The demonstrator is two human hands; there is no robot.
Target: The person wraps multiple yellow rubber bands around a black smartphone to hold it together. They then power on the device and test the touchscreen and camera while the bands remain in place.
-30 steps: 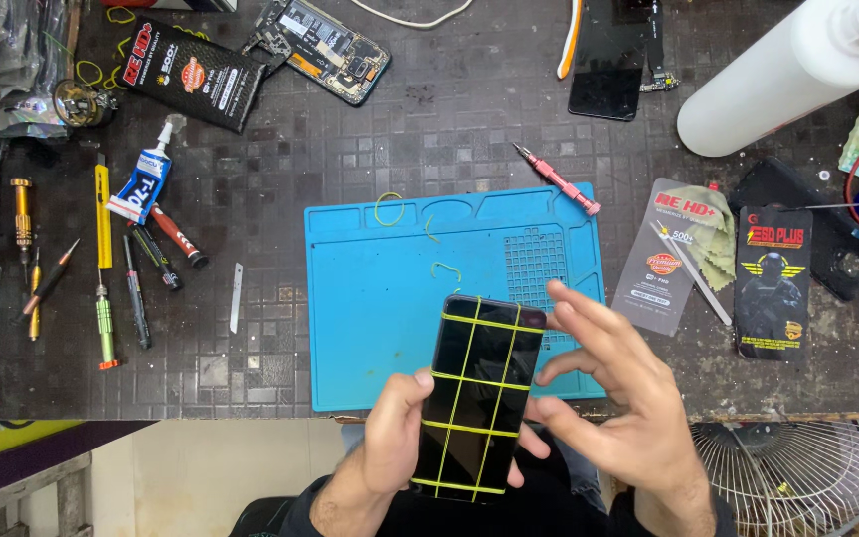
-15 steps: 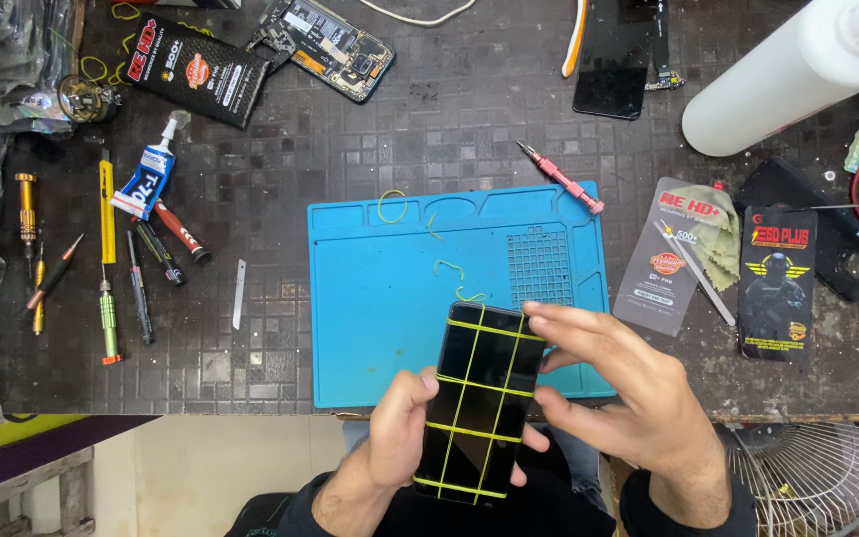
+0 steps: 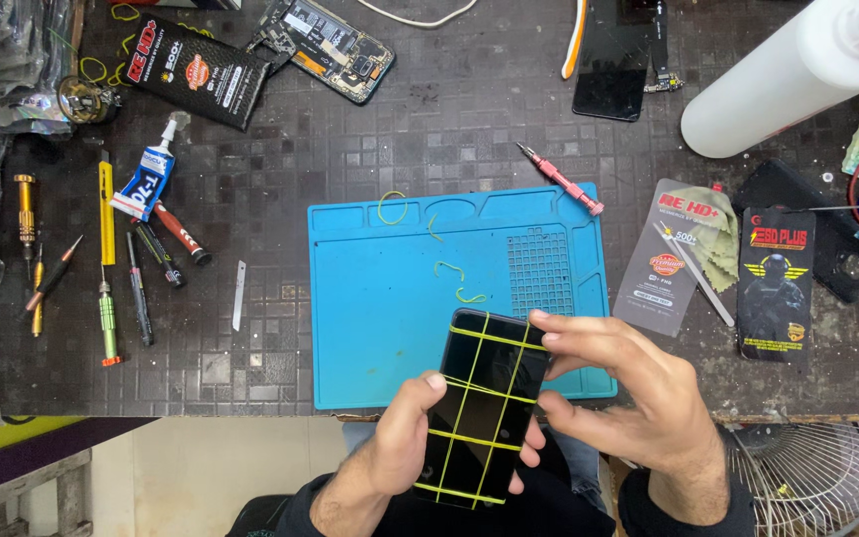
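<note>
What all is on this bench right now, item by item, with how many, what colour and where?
phone: 1, black, in both hands, wrapped in yellow bands
mat: 1, blue, centre
loose bands: several, yellow, on mat
pink screwdriver: 1, mat's top right corner
glue tube: 1, white and blue, left
hand tools: several, mixed colours, far left
open phone: 1, top
dark screen: 1, top right
white bottle: 1, top right
flat packets: 3, black or grey, two right, one top left
fan: 1, white, bottom right
left hand: grips phone
right hand: fingertips at phone's top right edge

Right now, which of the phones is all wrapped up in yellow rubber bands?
The black phone held in both hands, over the blue mat's near edge. The opened phone and dark phone at the table's far side have no bands.
</note>
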